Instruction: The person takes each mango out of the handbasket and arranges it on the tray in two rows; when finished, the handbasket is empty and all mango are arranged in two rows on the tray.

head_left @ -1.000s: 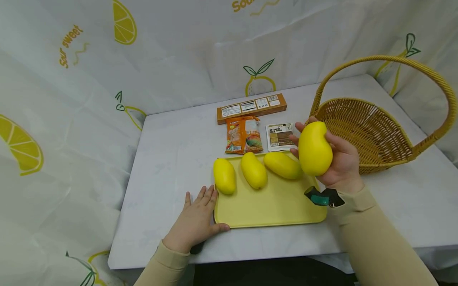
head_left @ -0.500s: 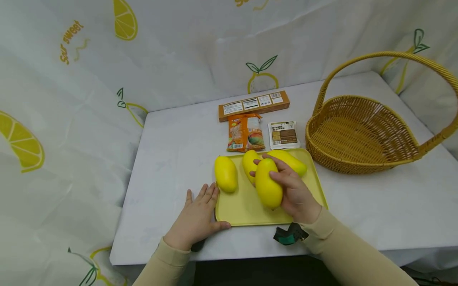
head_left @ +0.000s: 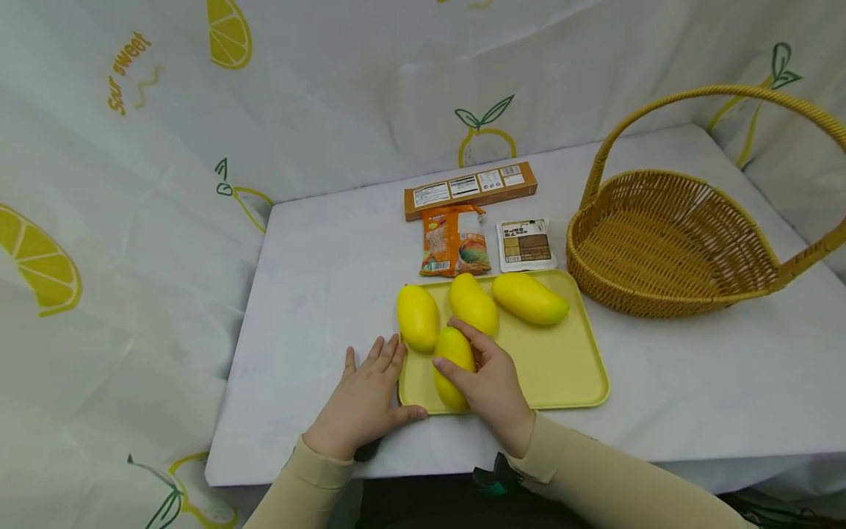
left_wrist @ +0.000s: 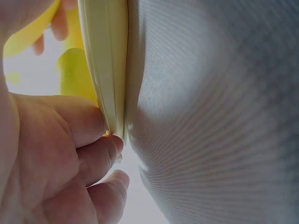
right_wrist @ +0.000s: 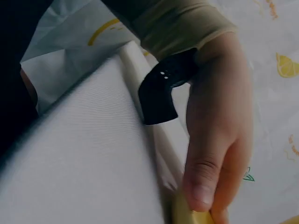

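Observation:
My right hand (head_left: 494, 388) grips a yellow mango (head_left: 452, 367) low over the front left of a yellow tray (head_left: 562, 367), thumb on its near side and fingers on its far side. Behind it lie three more mangoes: one at the left (head_left: 418, 318), one in the middle (head_left: 473, 304) and one at the right (head_left: 530, 297). My left hand (head_left: 366, 402) rests with fingers spread against the tray's left edge. In the left wrist view its fingertips touch the tray's rim (left_wrist: 110, 70). The right wrist view shows the thumb on the mango, which is mostly cut off below.
A wicker basket (head_left: 667, 294) with a tall handle stands right of the tray. Behind the tray lie an orange snack packet (head_left: 454, 241), a flat white-and-brown packet (head_left: 526, 245) and a long brown box (head_left: 471, 190). The white table's front edge (head_left: 396, 481) runs close to me.
My right hand has carried the mango from beside the basket leftward and down to the tray's front left. The left hand stays at the tray's edge.

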`<state>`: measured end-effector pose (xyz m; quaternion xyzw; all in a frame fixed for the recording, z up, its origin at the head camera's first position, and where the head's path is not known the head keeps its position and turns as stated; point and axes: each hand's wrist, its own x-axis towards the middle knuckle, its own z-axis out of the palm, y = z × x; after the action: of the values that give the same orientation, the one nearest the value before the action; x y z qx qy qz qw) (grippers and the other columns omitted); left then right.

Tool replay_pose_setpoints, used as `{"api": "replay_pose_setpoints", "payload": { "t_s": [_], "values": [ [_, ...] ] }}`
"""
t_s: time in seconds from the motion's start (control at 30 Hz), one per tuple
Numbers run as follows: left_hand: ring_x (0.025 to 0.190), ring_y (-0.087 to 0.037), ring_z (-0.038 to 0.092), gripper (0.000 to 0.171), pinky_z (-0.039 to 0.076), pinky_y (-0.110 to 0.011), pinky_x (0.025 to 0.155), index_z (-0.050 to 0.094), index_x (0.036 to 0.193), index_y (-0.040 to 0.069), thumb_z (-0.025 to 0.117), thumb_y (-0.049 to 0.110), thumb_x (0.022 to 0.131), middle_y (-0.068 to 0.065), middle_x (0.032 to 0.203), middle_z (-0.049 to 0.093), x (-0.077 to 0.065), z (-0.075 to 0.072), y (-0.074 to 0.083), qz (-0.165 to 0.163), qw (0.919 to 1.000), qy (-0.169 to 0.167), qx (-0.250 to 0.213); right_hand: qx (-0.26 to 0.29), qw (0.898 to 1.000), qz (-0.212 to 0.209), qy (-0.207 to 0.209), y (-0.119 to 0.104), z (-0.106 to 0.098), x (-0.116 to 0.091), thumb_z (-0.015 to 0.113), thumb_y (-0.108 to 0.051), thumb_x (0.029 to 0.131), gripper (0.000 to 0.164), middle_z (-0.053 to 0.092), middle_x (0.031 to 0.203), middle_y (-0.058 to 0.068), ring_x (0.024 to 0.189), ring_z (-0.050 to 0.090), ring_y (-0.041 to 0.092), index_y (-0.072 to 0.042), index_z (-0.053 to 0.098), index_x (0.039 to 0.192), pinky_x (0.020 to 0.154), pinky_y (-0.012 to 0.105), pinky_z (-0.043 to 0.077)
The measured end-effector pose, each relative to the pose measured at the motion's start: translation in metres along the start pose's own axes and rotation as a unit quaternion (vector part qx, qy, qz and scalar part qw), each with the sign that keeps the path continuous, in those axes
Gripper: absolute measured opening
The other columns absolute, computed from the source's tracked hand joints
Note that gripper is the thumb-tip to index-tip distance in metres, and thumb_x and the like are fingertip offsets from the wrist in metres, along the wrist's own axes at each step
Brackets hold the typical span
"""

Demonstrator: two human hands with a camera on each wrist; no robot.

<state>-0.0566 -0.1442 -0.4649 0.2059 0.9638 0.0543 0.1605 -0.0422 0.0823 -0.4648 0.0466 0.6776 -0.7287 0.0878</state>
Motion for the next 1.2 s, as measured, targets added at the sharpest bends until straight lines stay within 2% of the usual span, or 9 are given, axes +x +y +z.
{"api": "replay_pose_setpoints", "payload": {
  "t_s": [0.13,0.43,0.67,0.9,1.2],
  "values": [
    [0.169,-0.040,0.027,0.119,0.018,-0.081,0.128,0.034,0.173,0.003,0.072,0.081,0.091,-0.015,0.182,0.028,0.001,0.000,0.000,0.001,1.0000,0.000,0.006,-0.048,0.998,-0.021,0.028,0.009,0.009,0.000,0.086,-0.016,0.099,0.070,0.056,0.166,0.009,0.141,0.060,0.031,-0.009,0.056,0.162,0.120,0.055,0.049],
    [0.169,-0.040,0.028,0.118,0.019,-0.082,0.128,0.036,0.172,0.003,0.073,0.079,0.091,-0.015,0.182,0.029,0.000,0.001,-0.001,0.002,1.0000,0.002,0.006,-0.094,0.993,-0.034,0.063,0.013,0.016,0.002,0.086,-0.021,0.099,0.073,0.056,0.165,0.014,0.142,0.059,0.034,-0.007,0.053,0.162,0.121,0.061,0.047],
    [0.169,-0.039,0.027,0.118,0.018,-0.082,0.128,0.035,0.173,0.004,0.071,0.081,0.091,-0.014,0.182,0.028,0.000,0.000,-0.001,0.004,0.9999,0.005,0.008,-0.109,0.992,-0.046,0.053,0.013,0.017,-0.002,0.081,-0.008,0.100,0.072,0.053,0.162,0.017,0.131,0.062,0.034,-0.004,0.048,0.163,0.112,0.058,0.055],
    [0.169,-0.039,0.026,0.117,0.018,-0.082,0.128,0.035,0.172,0.003,0.071,0.080,0.092,-0.015,0.182,0.027,-0.001,0.000,0.000,0.006,1.0000,0.003,0.007,-0.135,0.988,-0.052,0.054,0.012,0.016,-0.003,0.081,-0.008,0.098,0.072,0.054,0.160,0.019,0.141,0.059,0.036,-0.005,0.049,0.163,0.112,0.058,0.055],
    [0.169,-0.040,0.026,0.117,0.018,-0.082,0.128,0.035,0.172,0.002,0.071,0.079,0.092,-0.015,0.182,0.027,-0.001,0.000,0.000,0.003,1.0000,-0.001,0.006,-0.155,0.985,-0.052,0.048,0.009,0.013,-0.005,0.083,-0.004,0.095,0.076,0.053,0.162,0.016,0.145,0.057,0.036,-0.006,0.050,0.163,0.114,0.058,0.055]
  ]
}}
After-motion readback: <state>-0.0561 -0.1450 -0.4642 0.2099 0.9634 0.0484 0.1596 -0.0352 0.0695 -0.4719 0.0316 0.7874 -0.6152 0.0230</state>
